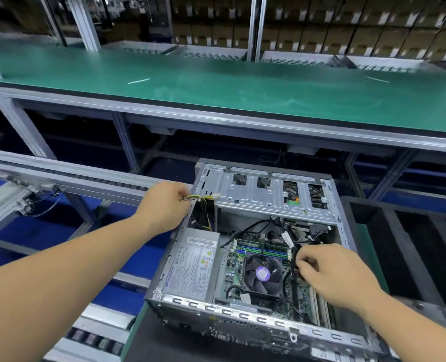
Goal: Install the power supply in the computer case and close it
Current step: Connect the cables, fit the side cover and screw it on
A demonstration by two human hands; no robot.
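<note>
Power supply: seated in open computer case, below left hand, whose fingers pinch its yellow-black cable bundle clear; right hand fingers grasp black wiring, presumably routing.

The computer case lies open on its side on the near table. Inside it, the power supply sits at the left, the fan to its right, and the drive cage behind both. A roller conveyor lies to the left; a long table runs behind, with stacked boxes beyond it.
</note>
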